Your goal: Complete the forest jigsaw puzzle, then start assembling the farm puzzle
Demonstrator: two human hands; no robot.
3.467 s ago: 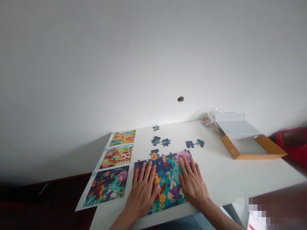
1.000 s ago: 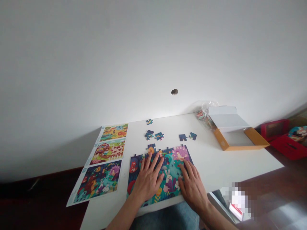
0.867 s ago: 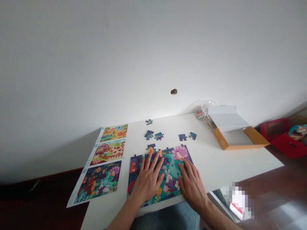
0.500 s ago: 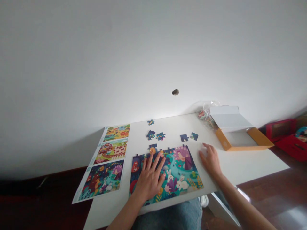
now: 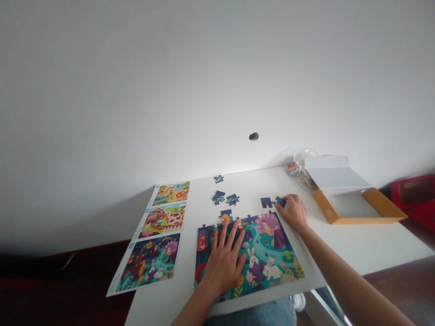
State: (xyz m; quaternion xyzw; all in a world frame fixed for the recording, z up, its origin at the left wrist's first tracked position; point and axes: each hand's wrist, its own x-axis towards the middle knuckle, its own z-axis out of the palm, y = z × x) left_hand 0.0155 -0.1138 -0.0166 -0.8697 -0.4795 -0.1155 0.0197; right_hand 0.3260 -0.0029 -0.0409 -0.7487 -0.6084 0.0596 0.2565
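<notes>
My left hand (image 5: 224,262) lies flat, fingers spread, on the joined part of a jigsaw puzzle (image 5: 261,271) showing rabbits, a stream and a purple peacock. Beyond the puzzle's upper right corner, my right hand (image 5: 295,212) has its thumb and fingers closed at the edge of a dark blue puzzle piece (image 5: 280,201). Another dark blue puzzle piece (image 5: 266,203) lies just left of that one. One piece with an orange round shape (image 5: 226,217) sticks up from the puzzle's top edge. Loose puzzle pieces (image 5: 218,197) lie farther back, with a single piece (image 5: 219,179) near the wall.
At the left is a printed sheet (image 5: 149,240) with three pictures, its lower end past the table edge. An open orange box (image 5: 356,219) stands at the right, beside a clear plastic bag (image 5: 299,167) with pieces in it. A white wall (image 5: 204,90) rises behind the table.
My right hand has moved up and inward from the bare table to the rightmost dark blue piece. My left hand stays flat on the puzzle. The whole view has shifted slightly.
</notes>
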